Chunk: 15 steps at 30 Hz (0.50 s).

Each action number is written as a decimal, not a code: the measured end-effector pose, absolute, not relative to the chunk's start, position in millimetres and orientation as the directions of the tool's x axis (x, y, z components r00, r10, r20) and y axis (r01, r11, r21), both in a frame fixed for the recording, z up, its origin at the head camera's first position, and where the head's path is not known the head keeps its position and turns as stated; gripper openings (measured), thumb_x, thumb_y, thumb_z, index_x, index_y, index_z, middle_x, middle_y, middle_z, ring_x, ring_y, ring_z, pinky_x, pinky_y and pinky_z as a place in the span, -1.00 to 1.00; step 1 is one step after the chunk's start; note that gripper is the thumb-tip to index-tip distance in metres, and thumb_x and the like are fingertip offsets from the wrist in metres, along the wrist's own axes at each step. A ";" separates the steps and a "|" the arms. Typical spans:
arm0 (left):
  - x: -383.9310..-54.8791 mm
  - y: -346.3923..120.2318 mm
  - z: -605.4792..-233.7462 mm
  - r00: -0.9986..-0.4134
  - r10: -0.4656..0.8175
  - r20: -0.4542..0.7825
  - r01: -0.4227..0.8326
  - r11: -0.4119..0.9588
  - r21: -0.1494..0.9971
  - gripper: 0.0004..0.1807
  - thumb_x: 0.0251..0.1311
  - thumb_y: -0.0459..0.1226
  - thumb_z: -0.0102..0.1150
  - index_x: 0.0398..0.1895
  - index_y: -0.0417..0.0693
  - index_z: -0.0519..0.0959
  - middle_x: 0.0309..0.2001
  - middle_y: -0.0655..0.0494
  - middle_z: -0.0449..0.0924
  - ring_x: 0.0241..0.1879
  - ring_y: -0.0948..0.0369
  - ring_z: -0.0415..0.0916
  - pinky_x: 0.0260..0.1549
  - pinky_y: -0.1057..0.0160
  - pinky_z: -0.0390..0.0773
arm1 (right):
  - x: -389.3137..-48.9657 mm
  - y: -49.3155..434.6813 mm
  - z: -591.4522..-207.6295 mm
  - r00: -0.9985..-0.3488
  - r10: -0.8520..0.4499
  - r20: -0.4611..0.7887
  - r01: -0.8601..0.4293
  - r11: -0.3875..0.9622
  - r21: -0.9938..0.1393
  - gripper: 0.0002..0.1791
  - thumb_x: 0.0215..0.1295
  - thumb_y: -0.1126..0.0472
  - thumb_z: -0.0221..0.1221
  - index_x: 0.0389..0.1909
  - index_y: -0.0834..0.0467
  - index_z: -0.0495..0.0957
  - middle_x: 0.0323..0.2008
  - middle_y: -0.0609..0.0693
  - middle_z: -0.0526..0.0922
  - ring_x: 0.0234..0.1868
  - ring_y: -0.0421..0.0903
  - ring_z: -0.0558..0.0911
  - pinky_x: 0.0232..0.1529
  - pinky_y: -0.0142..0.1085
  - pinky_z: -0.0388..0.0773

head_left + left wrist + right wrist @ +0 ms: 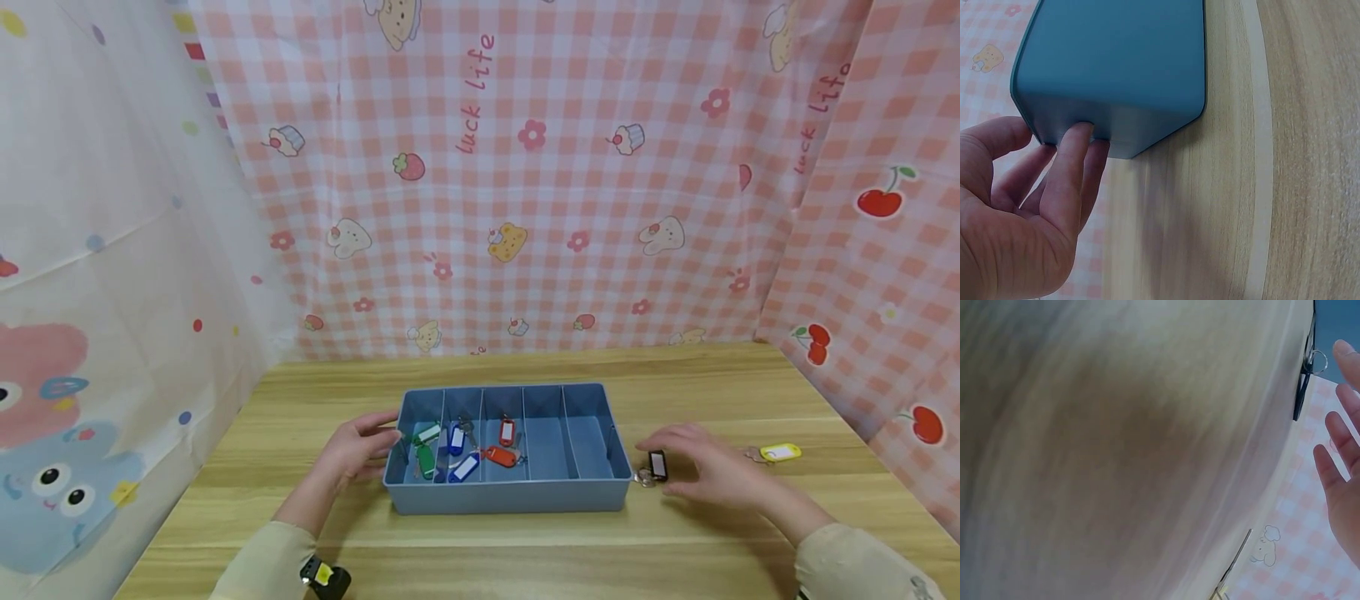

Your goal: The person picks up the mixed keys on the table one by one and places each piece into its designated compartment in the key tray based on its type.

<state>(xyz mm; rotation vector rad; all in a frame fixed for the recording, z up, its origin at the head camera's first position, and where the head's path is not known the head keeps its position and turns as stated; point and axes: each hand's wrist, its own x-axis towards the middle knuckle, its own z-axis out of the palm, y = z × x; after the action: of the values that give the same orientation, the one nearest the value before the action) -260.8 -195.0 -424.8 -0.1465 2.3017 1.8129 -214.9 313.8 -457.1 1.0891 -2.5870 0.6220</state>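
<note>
A blue-grey divided box [510, 497] stands on the table, and my left hand [360, 447] touches its left end. In the left wrist view, extended fingers [1071, 178] of that hand rest against the box's end wall [1094, 119]. Green key tags [426, 460], blue key tags [464, 468] and red key tags [500, 456], with keys, lie in the three left compartments. Beyond the box's right end, my right hand [701, 467] is spread about a black key tag [658, 466] with a ring and key. In the right wrist view, its fingers stand apart from the tag [1301, 394].
To the right of my right hand, a yellow key tag [780, 452] with a key lies on the wooden table [525, 550]. Checked cloth [555, 183] hangs behind the table and at the right. White patterned cloth [135, 250] hangs at the left.
</note>
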 end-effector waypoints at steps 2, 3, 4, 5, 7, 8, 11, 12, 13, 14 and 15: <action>-260.9 -195.3 -425.0 -0.973 0.048 -0.228 -0.210 0.247 0.946 -0.49 0.35 -0.36 0.18 0.36 -0.23 0.42 0.17 -0.31 0.51 -0.07 0.01 0.64 -0.22 0.02 0.67 | -215.9 315.1 -458.3 -0.677 -0.618 0.399 -0.732 0.619 -0.283 -0.38 -0.03 0.22 0.53 0.13 0.06 0.58 0.05 -0.12 0.60 0.07 -0.07 0.50 0.08 -0.28 0.44; -261.0 -195.3 -425.0 -0.972 0.048 -0.229 -0.210 0.247 0.946 -0.49 0.36 -0.36 0.17 0.36 -0.22 0.42 0.18 -0.31 0.51 -0.06 0.01 0.63 -0.21 0.02 0.67 | -216.4 315.8 -459.0 -0.676 -0.619 0.400 -0.733 0.619 -0.282 -0.39 -0.03 0.23 0.53 0.12 0.07 0.59 0.04 -0.12 0.60 0.07 -0.07 0.50 0.09 -0.30 0.43; -260.9 -195.2 -424.9 -0.972 0.047 -0.229 -0.211 0.246 0.946 -0.50 0.36 -0.36 0.16 0.36 -0.22 0.42 0.18 -0.31 0.51 -0.06 0.01 0.63 -0.20 0.01 0.67 | -216.7 316.3 -459.7 -0.676 -0.619 0.400 -0.733 0.620 -0.281 -0.39 -0.04 0.23 0.53 0.11 0.07 0.59 0.03 -0.12 0.61 0.06 -0.07 0.51 0.09 -0.33 0.41; -260.8 -195.2 -424.7 -0.972 0.048 -0.229 -0.211 0.246 0.946 -0.50 0.36 -0.36 0.16 0.36 -0.22 0.41 0.18 -0.31 0.51 -0.05 0.01 0.63 -0.20 0.01 0.67 | -217.3 316.7 -460.3 -0.675 -0.619 0.402 -0.734 0.620 -0.277 -0.40 -0.04 0.24 0.53 0.10 0.08 0.60 0.02 -0.12 0.61 0.05 -0.07 0.51 0.09 -0.33 0.41; -260.8 -195.1 -424.5 -0.972 0.049 -0.228 -0.209 0.247 0.946 -0.49 0.36 -0.36 0.16 0.37 -0.22 0.41 0.18 -0.31 0.50 -0.05 0.01 0.63 -0.19 0.01 0.66 | -218.2 317.4 -461.5 -0.672 -0.618 0.407 -0.735 0.623 -0.267 -0.42 -0.05 0.25 0.53 0.07 0.08 0.61 0.00 -0.13 0.62 0.03 -0.08 0.52 0.08 -0.32 0.42; -260.9 -195.0 -424.6 -0.973 0.047 -0.228 -0.210 0.244 0.947 -0.49 0.36 -0.36 0.16 0.36 -0.22 0.41 0.18 -0.31 0.51 -0.06 0.01 0.63 -0.19 0.01 0.66 | -218.6 317.6 -462.0 -0.669 -0.619 0.411 -0.737 0.623 -0.261 -0.43 -0.06 0.25 0.53 0.06 0.08 0.62 -0.01 -0.13 0.63 0.02 -0.08 0.52 0.06 -0.30 0.43; -260.9 -194.7 -425.0 -0.973 0.036 -0.229 -0.214 0.238 0.947 -0.49 0.34 -0.36 0.19 0.36 -0.21 0.42 0.17 -0.30 0.53 -0.08 0.03 0.64 -0.21 0.01 0.67 | -219.8 317.9 -463.3 -0.659 -0.627 0.416 -0.746 0.618 -0.250 -0.48 -0.06 0.25 0.52 0.01 0.06 0.64 -0.05 -0.15 0.63 0.00 -0.10 0.53 0.02 -0.23 0.44; -261.0 -194.8 -425.2 -0.973 0.038 -0.230 -0.214 0.239 0.947 -0.48 0.34 -0.36 0.19 0.36 -0.21 0.42 0.17 -0.30 0.52 -0.09 0.03 0.64 -0.21 0.01 0.67 | -220.2 317.7 -463.4 -0.654 -0.631 0.417 -0.750 0.614 -0.246 -0.50 -0.05 0.25 0.52 -0.01 0.05 0.65 -0.06 -0.16 0.63 -0.01 -0.10 0.53 0.01 -0.21 0.45; -261.0 -195.0 -425.4 -0.972 0.039 -0.230 -0.215 0.239 0.947 -0.48 0.34 -0.36 0.19 0.36 -0.21 0.42 0.17 -0.30 0.52 -0.09 0.02 0.64 -0.21 0.01 0.67 | -220.5 317.5 -463.5 -0.651 -0.634 0.417 -0.752 0.613 -0.242 -0.51 -0.05 0.25 0.52 -0.03 0.03 0.66 -0.07 -0.17 0.63 -0.02 -0.12 0.53 0.00 -0.21 0.45; -261.1 -195.0 -425.5 -0.972 0.041 -0.230 -0.214 0.237 0.948 -0.47 0.34 -0.36 0.20 0.36 -0.21 0.41 0.17 -0.30 0.52 -0.09 0.02 0.64 -0.21 0.00 0.67 | -220.8 317.2 -463.5 -0.648 -0.637 0.417 -0.754 0.612 -0.238 -0.53 -0.05 0.25 0.52 -0.04 0.01 0.66 -0.08 -0.19 0.63 -0.03 -0.13 0.54 -0.01 -0.20 0.45; -261.2 -195.1 -425.7 -0.973 0.043 -0.228 -0.211 0.237 0.948 -0.47 0.34 -0.36 0.20 0.36 -0.22 0.41 0.17 -0.30 0.52 -0.09 0.02 0.64 -0.21 -0.01 0.67 | -221.1 316.9 -463.6 -0.647 -0.640 0.415 -0.755 0.611 -0.237 -0.54 -0.05 0.25 0.52 -0.06 -0.02 0.67 -0.09 -0.20 0.63 -0.04 -0.14 0.53 -0.02 -0.21 0.45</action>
<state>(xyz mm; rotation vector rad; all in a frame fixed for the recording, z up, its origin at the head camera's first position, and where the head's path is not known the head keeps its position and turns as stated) -261.2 -195.1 -425.7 -0.1593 2.2995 1.8158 -221.1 316.9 -463.6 1.1341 -2.5501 0.5718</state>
